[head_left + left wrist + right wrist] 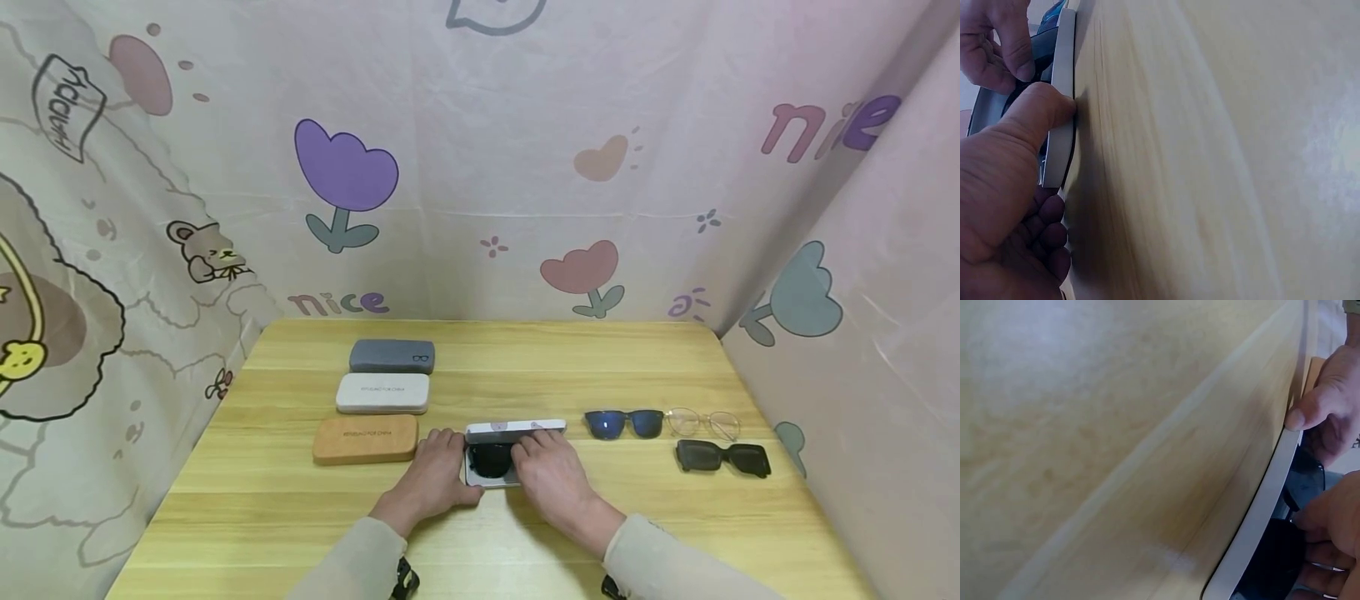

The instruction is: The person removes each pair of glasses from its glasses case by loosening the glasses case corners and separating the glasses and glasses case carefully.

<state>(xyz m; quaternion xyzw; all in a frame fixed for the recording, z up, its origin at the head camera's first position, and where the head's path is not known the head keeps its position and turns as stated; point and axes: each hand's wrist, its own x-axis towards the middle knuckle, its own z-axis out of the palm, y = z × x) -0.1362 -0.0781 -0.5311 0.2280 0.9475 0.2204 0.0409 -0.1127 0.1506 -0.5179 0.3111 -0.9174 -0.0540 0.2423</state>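
An open glasses case (516, 432) with a pale patterned lid lies near the table's middle, its lid raised at the back. Black sunglasses (491, 461) rest inside it, partly covered by the right hand. My left hand (435, 473) grips the case's left end, the thumb on the front rim and the fingers round the side. From the right, my right hand (557, 479) reaches into the case. In the right wrist view its thumb and fingers pinch the dark sunglasses (1275, 556) near the bridge.
Left of the open case, a grey case (392, 356), a white case (383, 393) and a tan case (365, 439) lie in a column. To the right are blue-lensed sunglasses (624, 423), thin-framed glasses (705, 422) and thick black sunglasses (723, 457). Patterned cloth (480, 167) hangs behind the table.
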